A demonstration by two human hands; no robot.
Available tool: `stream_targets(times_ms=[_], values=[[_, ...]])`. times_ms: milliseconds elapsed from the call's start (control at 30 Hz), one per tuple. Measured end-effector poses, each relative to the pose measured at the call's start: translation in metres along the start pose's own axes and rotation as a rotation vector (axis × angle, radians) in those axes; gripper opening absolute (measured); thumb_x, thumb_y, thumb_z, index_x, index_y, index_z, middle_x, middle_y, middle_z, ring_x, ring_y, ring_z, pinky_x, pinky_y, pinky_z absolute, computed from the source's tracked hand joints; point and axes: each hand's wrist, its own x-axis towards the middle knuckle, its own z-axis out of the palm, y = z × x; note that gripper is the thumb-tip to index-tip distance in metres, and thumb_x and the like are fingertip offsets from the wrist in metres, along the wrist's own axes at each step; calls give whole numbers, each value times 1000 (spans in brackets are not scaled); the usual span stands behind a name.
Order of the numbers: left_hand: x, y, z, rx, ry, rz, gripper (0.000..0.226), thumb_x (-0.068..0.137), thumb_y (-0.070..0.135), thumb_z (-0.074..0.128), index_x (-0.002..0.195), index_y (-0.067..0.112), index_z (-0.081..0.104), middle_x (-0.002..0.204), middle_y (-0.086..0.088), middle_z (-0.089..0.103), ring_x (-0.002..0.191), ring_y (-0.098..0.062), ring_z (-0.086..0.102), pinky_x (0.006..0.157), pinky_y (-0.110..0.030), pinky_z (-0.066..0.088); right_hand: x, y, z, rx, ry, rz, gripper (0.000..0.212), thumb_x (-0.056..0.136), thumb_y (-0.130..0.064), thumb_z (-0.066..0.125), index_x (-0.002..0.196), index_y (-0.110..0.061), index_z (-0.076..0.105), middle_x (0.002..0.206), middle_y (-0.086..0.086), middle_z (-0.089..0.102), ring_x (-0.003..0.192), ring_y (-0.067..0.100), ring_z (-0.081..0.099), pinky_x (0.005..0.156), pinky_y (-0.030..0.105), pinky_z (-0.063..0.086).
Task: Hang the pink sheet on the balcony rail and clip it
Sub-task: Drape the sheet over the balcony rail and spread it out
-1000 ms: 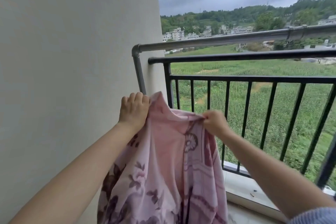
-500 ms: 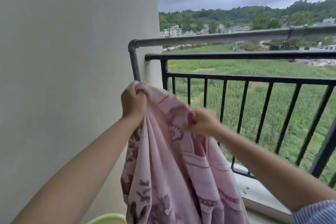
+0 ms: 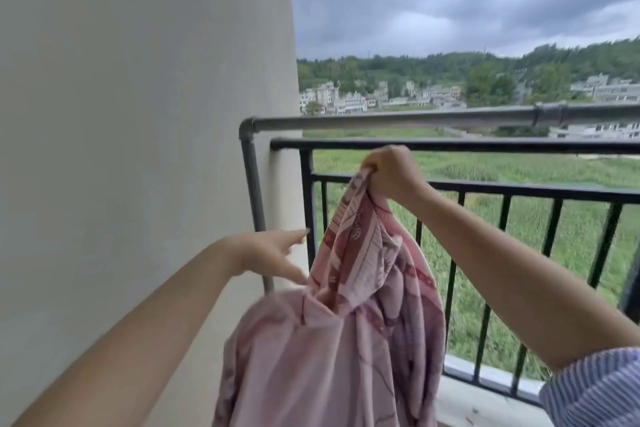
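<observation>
Right hand [image 3: 391,173] clenched on bunched top of pink sheet [image 3: 346,322], raised just below black balcony rail [image 3: 485,145]. Sheet hangs in folds inside balcony, not on rail. Left hand [image 3: 273,255] released, fingers spread, thumb touching sheet's left edge. Grey pipe [image 3: 415,117] runs above rail. Beige wall [image 3: 138,149] at left.

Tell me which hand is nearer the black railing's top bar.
Right. The right hand is fisted on the pink sheet just under the top bar, its knuckles about level with the bar. The left hand is open, well below it, beside the sheet near the wall.
</observation>
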Motion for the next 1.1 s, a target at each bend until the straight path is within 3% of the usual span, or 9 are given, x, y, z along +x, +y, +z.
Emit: stream_targets(times_ms=[100,233,367,533,633,733,900,1033,1100], values=[[9,42,-3,-369,351,315,57,69,41,68,120,21,54,109,5,64,103,-15,61,76,-11,47,37,-42,-43,-42,104,-97,30,82,1,44,97,-6,69,102,15,69,97,28,61,85,29,47],[34,62,-14,-431,967,400,27,76,28,57,81,5,70,80,-19,68,78,-24,62,68,-32,45,48,-41,-69,-37,208,-117,26,79,-2,53,99,-10,68,106,12,68,98,24,60,81,24,45],[39,58,-50,-681,1045,364,20,79,12,55,91,8,70,83,-10,65,86,-26,62,82,-38,52,-2,0,-52,163,48,-91,50,75,-20,69,120,-8,51,112,8,61,88,11,50,72,11,39],[38,74,-64,-688,1078,383,28,84,-8,45,103,-4,65,76,-1,60,59,-4,51,45,0,40,-96,25,41,110,-323,151,21,71,-40,67,81,-22,65,86,-5,63,86,14,57,87,28,45],[33,70,-66,-750,1117,366,21,85,-4,48,88,-2,68,70,-7,62,65,-18,58,54,-12,46,-102,36,65,180,-413,396,28,85,-31,56,80,-6,66,74,4,64,76,21,62,84,36,51],[21,47,-73,-252,1061,49,15,86,2,48,87,-5,62,100,-32,62,96,-40,60,73,-35,43,-58,44,19,411,-243,480,22,86,-15,55,75,2,64,64,3,57,60,17,56,63,28,55],[-1,63,-56,-47,694,101,53,77,6,59,128,12,44,107,-3,51,96,-20,51,79,-25,40,18,-8,-67,8,-11,35,23,82,-14,58,80,7,67,49,3,48,56,22,50,45,20,43],[6,80,-28,-211,857,409,6,81,18,63,78,15,59,87,-10,66,80,-20,56,69,-27,41,33,-47,-84,-136,4,-175,21,79,-10,57,94,-3,69,92,19,69,89,33,61,78,41,52],[18,72,-25,-314,896,400,18,78,15,62,61,15,56,68,-8,61,70,-22,53,61,-29,40,30,-39,-80,-181,49,-194,23,79,-20,62,99,-10,67,100,14,69,95,30,60,87,38,44]])
